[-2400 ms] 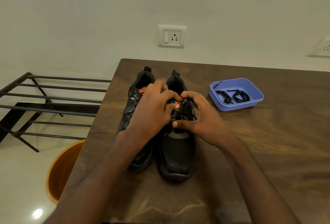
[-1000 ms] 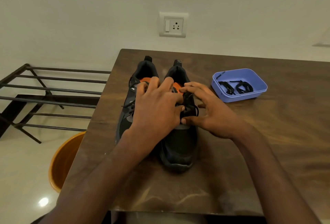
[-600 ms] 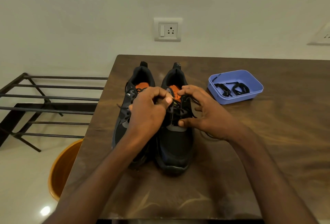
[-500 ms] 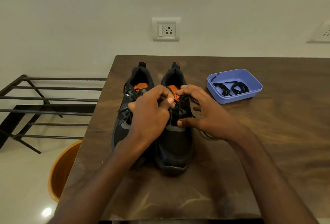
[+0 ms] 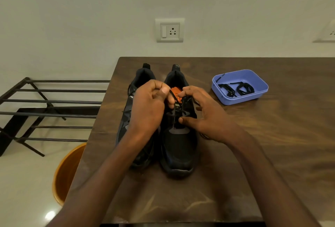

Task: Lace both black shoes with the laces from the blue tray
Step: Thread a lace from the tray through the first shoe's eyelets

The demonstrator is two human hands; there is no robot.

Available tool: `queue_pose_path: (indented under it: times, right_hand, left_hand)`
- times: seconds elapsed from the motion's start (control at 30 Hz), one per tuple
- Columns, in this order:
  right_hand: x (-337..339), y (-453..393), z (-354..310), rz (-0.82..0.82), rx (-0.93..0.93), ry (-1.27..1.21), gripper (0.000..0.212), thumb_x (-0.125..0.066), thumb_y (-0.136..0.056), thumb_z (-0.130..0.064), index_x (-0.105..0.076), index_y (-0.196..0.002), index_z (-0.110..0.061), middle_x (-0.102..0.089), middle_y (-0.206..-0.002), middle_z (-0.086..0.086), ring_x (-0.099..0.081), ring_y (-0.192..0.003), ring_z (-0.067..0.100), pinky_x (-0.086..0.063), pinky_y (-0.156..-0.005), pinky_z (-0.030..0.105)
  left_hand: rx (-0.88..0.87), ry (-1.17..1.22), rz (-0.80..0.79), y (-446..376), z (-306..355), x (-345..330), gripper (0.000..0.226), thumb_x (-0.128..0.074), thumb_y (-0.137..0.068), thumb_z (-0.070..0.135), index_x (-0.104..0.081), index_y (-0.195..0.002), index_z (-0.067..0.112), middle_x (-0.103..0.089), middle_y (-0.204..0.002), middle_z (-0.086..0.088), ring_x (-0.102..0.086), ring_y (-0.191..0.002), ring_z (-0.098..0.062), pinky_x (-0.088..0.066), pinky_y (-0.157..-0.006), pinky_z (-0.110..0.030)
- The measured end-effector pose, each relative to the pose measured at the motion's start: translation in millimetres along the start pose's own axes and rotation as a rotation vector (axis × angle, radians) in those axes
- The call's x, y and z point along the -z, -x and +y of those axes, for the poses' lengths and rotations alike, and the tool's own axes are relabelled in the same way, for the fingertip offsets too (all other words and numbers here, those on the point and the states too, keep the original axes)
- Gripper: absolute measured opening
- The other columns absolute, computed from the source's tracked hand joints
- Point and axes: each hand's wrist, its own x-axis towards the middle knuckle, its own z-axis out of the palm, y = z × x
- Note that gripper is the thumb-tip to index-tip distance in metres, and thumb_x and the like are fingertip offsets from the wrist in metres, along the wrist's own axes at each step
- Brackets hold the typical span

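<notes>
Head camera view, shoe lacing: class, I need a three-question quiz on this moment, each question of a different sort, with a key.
1. True or false: the blue tray holds no laces.
2. Multiple choice: the left hand pinches a lace over which shoe? A) the shoe on the right B) the shoe on the left C) neither
3. Fill in: the right hand rests with its thumb on the right shoe's ____ area.

Key
1. False: black laces lie coiled in it.
2. A
3. laced; near the orange tongue label, on the wooden table.
</notes>
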Motion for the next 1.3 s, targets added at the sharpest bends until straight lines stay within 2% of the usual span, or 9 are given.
queue_pose_path:
  times: [0.07, 0.2, 0.37, 0.47, 0.6, 0.8, 1.1, 1.2, 1.3]
  right_hand:
    - [-1.0, 0.0, -0.2, 0.001, 0.007, -0.016, 0.065, -0.087, -0.080, -0.017, -0.055, -0.135, -0.032, -0.042, -0.146, -0.018, -0.047, -0.130, -0.003, -0.039, -0.096, 0.002]
    - [-1.9, -1.2, -1.9, 0.026, 0.028, -0.035, 0.064, -0.086, -0.079, -0.015, -0.055, -0.132, -0.035, -0.044, -0.141, -0.019, -0.046, -0.126, -0.012, -0.039, -0.096, 0.002]
    - [-3.4, -1.0, -2.3, 0.025, 0.019, 0.000, 0.061, -0.084, -0.081, -0.015, -0.056, -0.132, -0.031, -0.044, -0.143, -0.018, -0.045, -0.125, -0.012, -0.040, -0.093, 0.001]
    - [-2.3, 0.1, -3.2, 0.027, 0.013, -0.025, 0.060, -0.084, -0.081, -0.012, -0.056, -0.132, -0.029, -0.044, -0.142, -0.018, -0.044, -0.125, -0.013, -0.039, -0.093, 0.001]
    - [-0.6, 1.5, -4.0, 0.013, 0.012, -0.020, 0.060, -0.084, -0.082, -0.014, -0.055, -0.130, -0.035, -0.043, -0.143, -0.020, -0.041, -0.123, -0.019, -0.037, -0.093, -0.001]
    - [-1.2, 0.8, -3.1, 0.011, 0.035, -0.017, 0.061, -0.082, -0.083, -0.015, -0.055, -0.134, -0.034, -0.044, -0.144, -0.018, -0.040, -0.128, -0.017, -0.035, -0.094, -0.001]
    - [-1.6, -0.1, -0.9, 0.017, 0.026, 0.006, 0.062, -0.084, -0.082, -0.015, -0.056, -0.136, -0.027, -0.044, -0.147, -0.012, -0.041, -0.127, -0.014, -0.036, -0.094, -0.001]
    - [1.4, 1.3, -2.0, 0.019, 0.017, -0.022, 0.061, -0.086, -0.080, -0.012, -0.057, -0.132, -0.026, -0.045, -0.144, -0.013, -0.042, -0.124, -0.016, -0.036, -0.091, -0.001]
    - [-0.3, 0.8, -2.2, 0.026, 0.020, -0.019, 0.061, -0.086, -0.080, -0.012, -0.057, -0.131, -0.026, -0.045, -0.144, -0.014, -0.043, -0.124, -0.016, -0.036, -0.092, -0.001]
  left_hand:
    - [-0.025, 0.030, -0.041, -1.4, 4.2, 4.9, 0.009, -0.058, -0.104, 0.014, -0.066, -0.101, 0.012, -0.069, -0.074, -0.004, -0.065, -0.064, -0.013, -0.058, -0.068, -0.029]
    - [-0.443, -0.602, -0.138, -1.2, -7.6, 3.5, 0.018, -0.074, -0.092, 0.021, -0.070, -0.109, 0.021, -0.062, -0.094, 0.006, -0.061, -0.079, -0.014, -0.056, -0.078, -0.040]
    - [-0.486, -0.792, -0.029, 0.7, -12.9, -3.2, 0.009, -0.071, -0.092, 0.016, -0.072, -0.095, 0.024, -0.055, -0.091, 0.005, -0.053, -0.083, -0.015, -0.044, -0.085, -0.045]
    - [-0.374, -0.286, 0.090, -0.7, -3.7, -0.1, 0.011, -0.059, -0.100, 0.010, -0.067, -0.096, 0.016, -0.066, -0.096, 0.000, -0.062, -0.085, -0.015, -0.054, -0.082, -0.042]
    - [-0.151, 0.375, 0.068, -2.8, 18.9, 8.5, 0.020, -0.040, -0.112, 0.012, -0.056, -0.105, 0.002, -0.073, -0.097, -0.014, -0.060, -0.065, -0.026, -0.044, -0.048, -0.026]
    - [-0.494, -0.544, -0.218, -5.7, -19.9, 8.9, 0.014, -0.068, -0.094, 0.026, -0.070, -0.108, 0.022, -0.055, -0.105, 0.009, -0.054, -0.097, -0.012, -0.052, -0.084, -0.032]
    - [-0.596, -0.758, 0.001, -2.4, -19.5, 1.1, 0.007, -0.076, -0.090, 0.014, -0.075, -0.094, 0.020, -0.060, -0.091, 0.003, -0.047, -0.088, -0.019, -0.044, -0.074, -0.042]
    - [-0.469, -0.481, 0.262, -3.1, -13.7, 8.2, 0.011, -0.062, -0.099, 0.009, -0.067, -0.096, 0.018, -0.065, -0.097, 0.002, -0.059, -0.095, -0.019, -0.050, -0.079, -0.044]
    - [-0.116, 0.277, 0.292, -7.0, -2.0, 15.9, 0.019, -0.043, -0.111, 0.016, -0.060, -0.106, 0.008, -0.073, -0.098, -0.009, -0.071, -0.094, -0.028, -0.061, -0.085, -0.048]
